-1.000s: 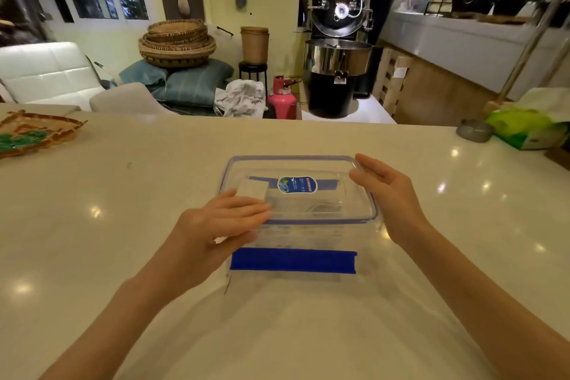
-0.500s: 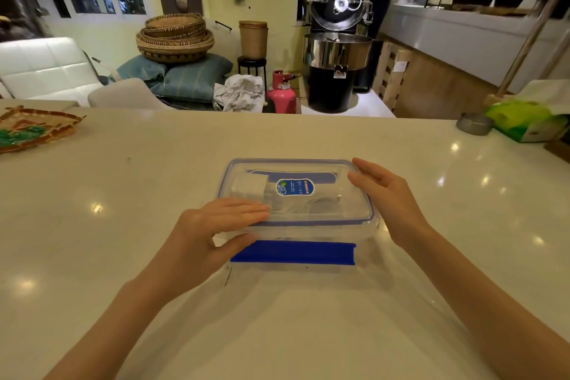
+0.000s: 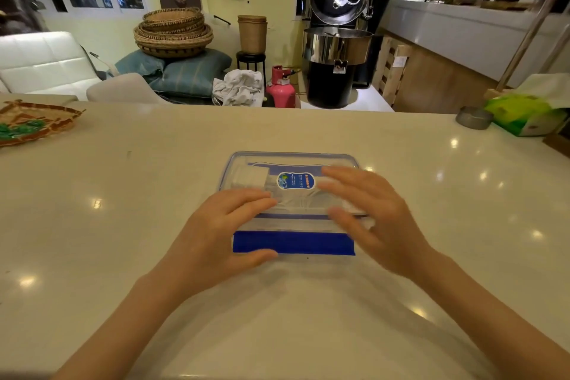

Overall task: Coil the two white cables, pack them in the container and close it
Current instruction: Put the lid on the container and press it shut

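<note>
A pale countertop [image 3: 154,225] fills the lower two thirds of the frame. The container [image 3: 243,163], a clear rectangular box with a blue-edged lid, sits at the centre of it. The lid [image 3: 293,160] lies on top of the box, with a blue oval label [image 3: 295,180] at its middle. A blue latch flap [image 3: 293,243] along the near side lies flat and outward; by its position it does not appear fastened.

Something white [image 3: 251,177] shows through the lid at its upper-left corner, and further pale shapes lie below the label. These are presumably the white cables, but individual coils cannot be resolved.

Task status, judged from this layout: coiling and packing appear complete, and the lid is placed. Remaining: latch the flaps. The state of the other flaps cannot be determined.

The left hand [image 3: 216,234] rests open on the near-left corner of the lid, fingers flat, thumb beside the blue flap. The right hand [image 3: 370,213] is spread open over the right half of the lid and is blurred; contact cannot be confirmed. Neither hand grips anything.

Surroundings: a woven tray [image 3: 30,125] at the left edge, a metal dish [image 3: 474,117] and a green package [image 3: 524,114] at the right edge. All lie well apart from the container. Nothing obstructs the latching.
</note>
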Motion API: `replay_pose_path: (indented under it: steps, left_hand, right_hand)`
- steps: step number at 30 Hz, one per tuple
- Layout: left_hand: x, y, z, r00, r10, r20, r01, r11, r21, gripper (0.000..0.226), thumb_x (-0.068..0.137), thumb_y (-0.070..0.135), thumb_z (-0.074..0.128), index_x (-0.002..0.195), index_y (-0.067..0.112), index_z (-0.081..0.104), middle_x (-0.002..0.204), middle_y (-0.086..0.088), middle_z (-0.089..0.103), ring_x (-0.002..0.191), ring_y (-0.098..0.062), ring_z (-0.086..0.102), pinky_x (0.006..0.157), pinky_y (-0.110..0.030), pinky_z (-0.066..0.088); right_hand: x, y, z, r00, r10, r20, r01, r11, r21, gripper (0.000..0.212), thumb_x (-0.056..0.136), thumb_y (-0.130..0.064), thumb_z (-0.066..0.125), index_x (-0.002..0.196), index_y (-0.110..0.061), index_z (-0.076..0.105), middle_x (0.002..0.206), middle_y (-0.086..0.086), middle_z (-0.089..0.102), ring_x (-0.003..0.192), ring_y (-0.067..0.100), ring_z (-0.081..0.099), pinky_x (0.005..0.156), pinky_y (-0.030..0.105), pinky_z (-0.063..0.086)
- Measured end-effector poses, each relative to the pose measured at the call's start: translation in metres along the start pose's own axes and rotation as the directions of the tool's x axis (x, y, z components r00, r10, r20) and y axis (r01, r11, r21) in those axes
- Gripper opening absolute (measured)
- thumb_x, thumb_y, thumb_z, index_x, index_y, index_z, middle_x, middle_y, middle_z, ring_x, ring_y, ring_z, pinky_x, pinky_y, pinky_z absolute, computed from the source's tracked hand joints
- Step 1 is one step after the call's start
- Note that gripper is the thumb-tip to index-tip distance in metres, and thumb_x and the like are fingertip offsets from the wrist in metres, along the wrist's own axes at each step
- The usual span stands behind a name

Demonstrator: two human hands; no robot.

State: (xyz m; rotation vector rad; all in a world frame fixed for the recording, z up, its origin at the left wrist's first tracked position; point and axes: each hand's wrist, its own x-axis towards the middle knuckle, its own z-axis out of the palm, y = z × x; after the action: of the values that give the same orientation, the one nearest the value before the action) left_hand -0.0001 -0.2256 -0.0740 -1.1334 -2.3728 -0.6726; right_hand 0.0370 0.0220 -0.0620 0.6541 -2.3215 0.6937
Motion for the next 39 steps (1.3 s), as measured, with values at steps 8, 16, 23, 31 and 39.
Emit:
replay_pose_path:
  steps: [8,16,23,31,39]
  left_hand:
    - [-0.001,0.000,0.013,0.996,0.085,-0.007,-0.079,0.952,0.297,0.073,0.060,0.032,0.080,0.125,0.016,0.049,0.117,-0.009,0.064,0.109,-0.018,0.048,0.091,-0.033,0.045]
    - [0.003,-0.003,-0.005,1.000,-0.013,0.006,0.013,0.995,-0.095,0.064,0.080,0.060,0.046,0.126,0.017,0.051,0.125,0.013,0.052,0.118,0.007,0.041,0.100,-0.011,0.031]
    - [0.005,-0.002,-0.003,0.997,-0.071,-0.044,0.062,0.983,-0.172,0.062,0.078,0.064,0.042,0.119,0.020,0.058,0.117,0.019,0.055,0.115,0.024,0.038,0.096,-0.006,0.033]
    - [0.009,-0.002,-0.007,0.993,-0.115,-0.028,0.107,0.972,-0.207,0.066,0.074,0.070,0.042,0.111,0.020,0.066,0.112,0.017,0.061,0.112,0.015,0.047,0.094,-0.003,0.035]
    - [0.030,-0.003,-0.023,0.972,-0.221,0.076,0.233,0.929,-0.288,0.041,0.065,0.055,0.062,0.092,0.027,0.073,0.094,0.018,0.070,0.096,0.008,0.059,0.077,-0.010,0.048]
  right_hand:
    - [-0.012,-0.001,0.015,0.950,-0.244,0.195,0.303,0.873,-0.381,0.058,0.074,-0.037,0.069,0.123,-0.012,0.051,0.124,0.005,0.063,0.116,0.018,0.057,0.099,0.031,0.039]
    - [-0.003,-0.003,-0.002,0.936,-0.142,0.323,0.214,0.956,-0.199,0.046,0.088,-0.039,0.046,0.129,-0.018,0.049,0.130,-0.001,0.058,0.122,0.012,0.051,0.102,0.033,0.042]
    - [-0.002,0.001,0.002,0.948,-0.140,0.286,0.177,0.978,-0.108,0.040,0.093,-0.035,0.041,0.128,-0.018,0.051,0.129,-0.003,0.059,0.122,0.009,0.050,0.103,0.027,0.038]
    - [-0.002,0.000,0.002,0.960,-0.131,0.246,0.150,0.987,-0.057,0.037,0.092,-0.032,0.042,0.124,-0.019,0.054,0.124,-0.004,0.062,0.120,0.005,0.051,0.100,0.028,0.042]
    - [0.017,0.001,-0.007,0.956,0.050,0.289,-0.116,0.969,0.217,0.032,0.083,-0.037,0.053,0.108,-0.022,0.067,0.108,-0.015,0.066,0.108,0.001,0.055,0.092,0.014,0.044]
